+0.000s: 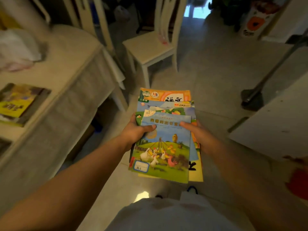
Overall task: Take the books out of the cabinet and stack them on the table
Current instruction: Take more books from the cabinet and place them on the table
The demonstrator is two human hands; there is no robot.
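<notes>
Both hands, left hand and right hand, clamp a fanned bundle of thin colourful picture books mid-frame over the floor. This looks like the carrying step; next, swing left to the pale cloth-covered table, squaring them onto the yellow-covered books lying there.

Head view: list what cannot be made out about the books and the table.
- Fanned stack of colourful paperback picture books in the left hand and right hand: lower covers hidden by the top book, so the count is unclear.
- Finger grip underneath: hidden by the stack.
- Yellow-covered book on the pale cloth-covered table: title blurred.
- Table: cut off at the left edge.
- Cabinet: cannot be identified.
</notes>
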